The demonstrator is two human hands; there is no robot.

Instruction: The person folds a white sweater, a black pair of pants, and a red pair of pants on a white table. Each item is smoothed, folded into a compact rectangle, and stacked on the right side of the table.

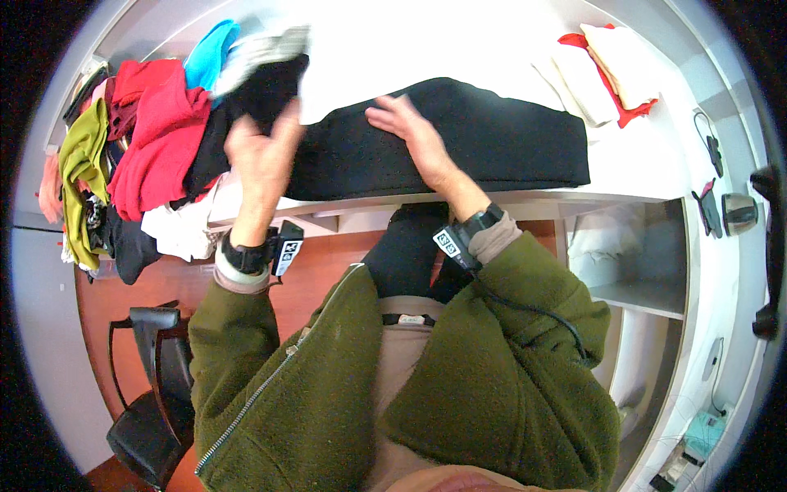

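A long, dark black garment (504, 135), folded or smoothed into a flat strip, lies along the front edge of the white tabletop (645, 166). My right hand (412, 132) rests flat on or just over its middle, with nothing gripped. At the garment's left end is my left hand (264, 150), blurred, thumb apart from the fingers and no cloth visibly held. Just beyond it lie more black cloth (267, 86) and a blurred grey-and-white cloth (261, 58). Whether these join the black garment, I cannot tell.
Heaped clothes fill the left side, including a red garment (157, 141), a green one (86, 160) and a blue one (209, 55). Folded cream cloths (621, 67) lie at the back right. Below stand a black chair (150, 393) and an open shelf (639, 289).
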